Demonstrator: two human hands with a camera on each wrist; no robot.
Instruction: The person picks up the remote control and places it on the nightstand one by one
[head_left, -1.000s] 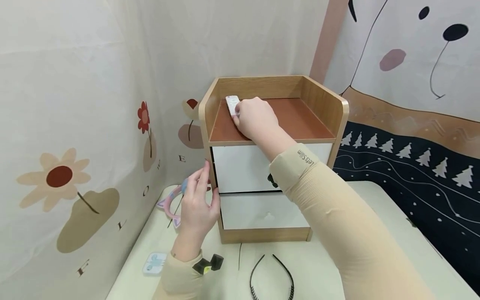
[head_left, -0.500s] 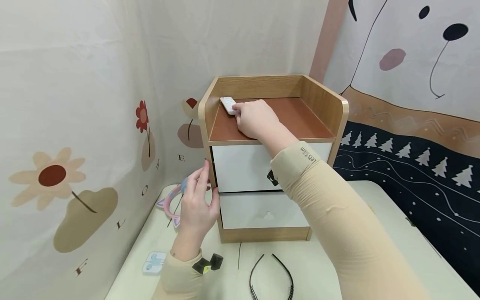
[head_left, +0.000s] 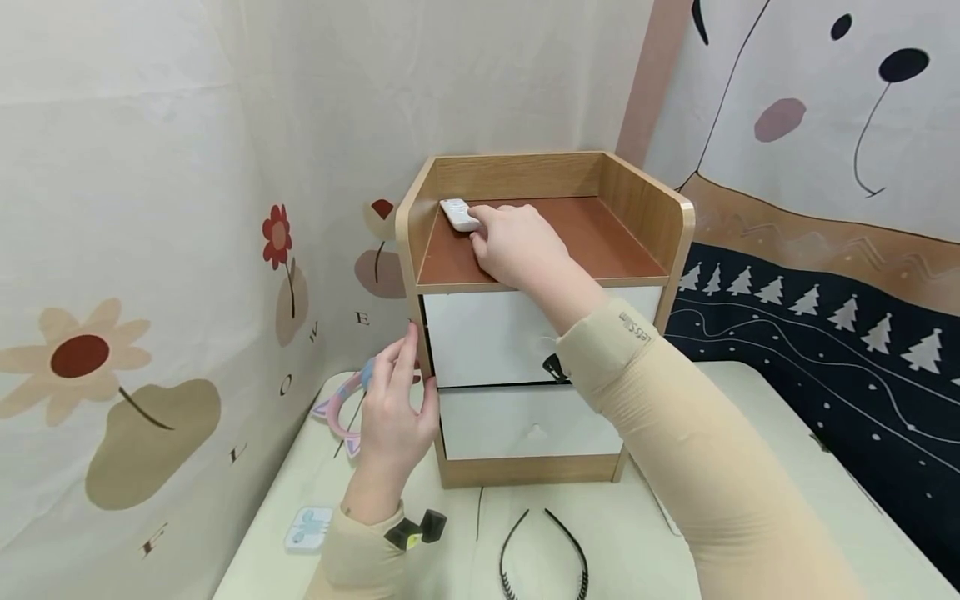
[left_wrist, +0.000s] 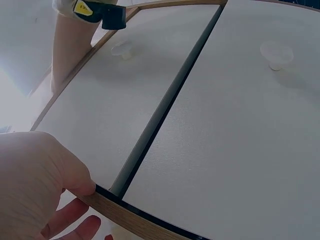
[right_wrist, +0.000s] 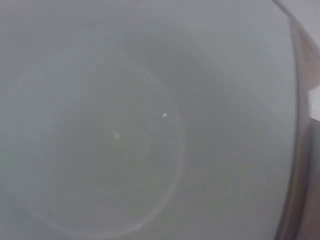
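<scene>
A small wooden cabinet (head_left: 525, 472) with two white drawer fronts stands on the table. Inside its raised rim, a white remote control (head_left: 457, 214) lies at the left of the brown top (head_left: 585, 233). My right hand (head_left: 521, 246) pinches the remote's near end, partly covering it. Along the cabinet's left side rests my left hand (head_left: 395, 408), fingers extended; in the left wrist view its thumb touches the wooden front edge (left_wrist: 125, 212). Both drawers appear shut, with clear knobs (left_wrist: 276, 53). The right wrist view is filled by a blurred pale drawer front (right_wrist: 230, 125).
Left of the cabinet lies a pink cat-ear headband (head_left: 334, 410). A white case with light blue earphones (head_left: 308, 529) is nearer the front left. In front sits a black hairband (head_left: 581, 554). Fabric walls (head_left: 525, 75) stand behind and at the sides.
The remote control has turned so its far end points further left, toward the rim, and my right hand has shifted slightly right and toward me. My left hand stays in place.
</scene>
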